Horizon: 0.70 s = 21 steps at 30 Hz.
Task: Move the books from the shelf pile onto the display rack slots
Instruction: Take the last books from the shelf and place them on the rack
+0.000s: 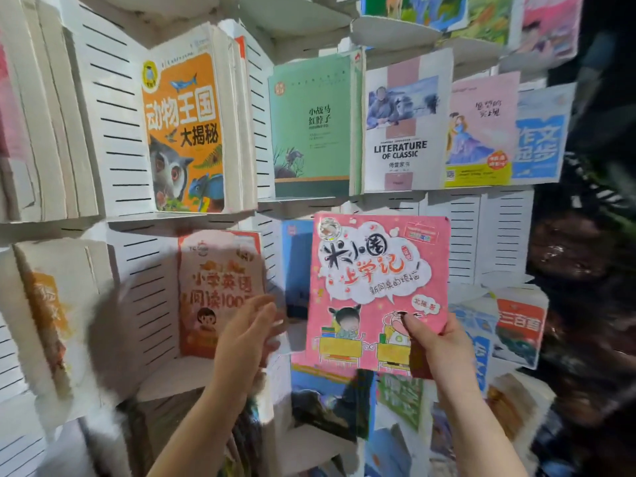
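My right hand [442, 346] pinches a pink children's book [375, 287] by its lower right corner, thumb on the cover. The book is upright, in front of a middle slot of the white slatted display rack [113, 132]. A blue book [296, 266] stands in that slot just behind it. My left hand [247, 332] hovers to the left of the pink book with fingers straight, blurred, holding nothing. It partly covers an orange-and-white book [216, 280] in the neighbouring slot.
The upper row holds an orange animal book [184, 132], a green book [309, 125], a white "Literature of Classic" book [402, 122] and a pink book [481, 129]. More books fill slots lower down and at the right [516, 325]. An empty slatted slot [481, 242] lies right of the held book.
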Each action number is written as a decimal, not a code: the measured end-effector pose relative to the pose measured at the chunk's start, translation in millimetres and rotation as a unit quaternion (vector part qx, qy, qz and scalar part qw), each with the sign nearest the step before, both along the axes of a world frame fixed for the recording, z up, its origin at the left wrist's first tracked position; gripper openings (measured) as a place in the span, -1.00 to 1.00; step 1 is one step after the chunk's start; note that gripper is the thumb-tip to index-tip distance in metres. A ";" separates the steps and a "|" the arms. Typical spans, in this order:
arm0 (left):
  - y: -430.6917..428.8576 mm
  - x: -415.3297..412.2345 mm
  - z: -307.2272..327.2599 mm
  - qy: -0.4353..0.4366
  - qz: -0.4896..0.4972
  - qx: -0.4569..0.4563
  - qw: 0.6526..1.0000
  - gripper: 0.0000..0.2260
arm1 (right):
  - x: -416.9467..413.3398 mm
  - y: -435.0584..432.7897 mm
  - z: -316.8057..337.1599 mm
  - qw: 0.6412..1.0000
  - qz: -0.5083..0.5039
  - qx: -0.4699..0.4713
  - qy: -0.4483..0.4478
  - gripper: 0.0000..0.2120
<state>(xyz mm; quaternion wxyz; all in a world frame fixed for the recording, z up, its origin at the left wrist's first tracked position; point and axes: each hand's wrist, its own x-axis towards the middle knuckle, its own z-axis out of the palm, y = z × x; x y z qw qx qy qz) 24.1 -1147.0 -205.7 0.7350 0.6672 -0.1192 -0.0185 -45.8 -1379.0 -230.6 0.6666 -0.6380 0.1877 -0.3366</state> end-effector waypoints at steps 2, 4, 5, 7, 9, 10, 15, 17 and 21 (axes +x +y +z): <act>-19.0 1.8 -0.2 0.021 -0.009 -0.009 1.000 -0.85 | -5.4 -26.8 -7.5 0.999 -0.052 -0.002 0.004 -0.82; -40.1 6.5 -0.8 0.036 -0.023 0.000 0.999 -0.85 | -5.6 -53.6 -10.9 0.997 -0.076 0.013 -0.003 -0.81; -51.1 9.4 -0.8 0.046 -0.024 0.003 0.999 -0.86 | -4.3 -65.5 -9.4 0.996 -0.081 0.024 -0.009 -0.82; -74.9 15.9 0.5 0.052 -0.015 0.004 0.999 -0.87 | 7.8 -94.0 -8.4 0.995 -0.098 0.012 -0.016 -0.81; -101.9 23.0 1.7 0.039 0.008 0.008 0.999 -0.86 | 26.0 -122.0 -6.9 0.993 -0.107 -0.044 -0.008 -0.84; -116.1 25.1 2.5 0.037 0.021 0.004 0.999 -0.86 | 37.0 -135.4 -6.3 0.992 -0.104 -0.075 0.005 -0.86; -184.3 27.6 10.4 0.042 0.062 -0.033 0.997 -0.85 | 96.9 -180.3 -17.4 0.991 -0.071 -0.099 0.050 -0.85; -200.4 22.0 11.5 0.052 0.072 -0.037 0.995 -0.84 | 115.4 -188.3 -25.9 0.991 -0.059 -0.096 0.067 -0.84; -207.3 12.2 10.1 0.050 0.115 -0.029 0.992 -0.82 | 137.0 -182.0 -29.2 0.989 -0.039 -0.106 0.092 -0.81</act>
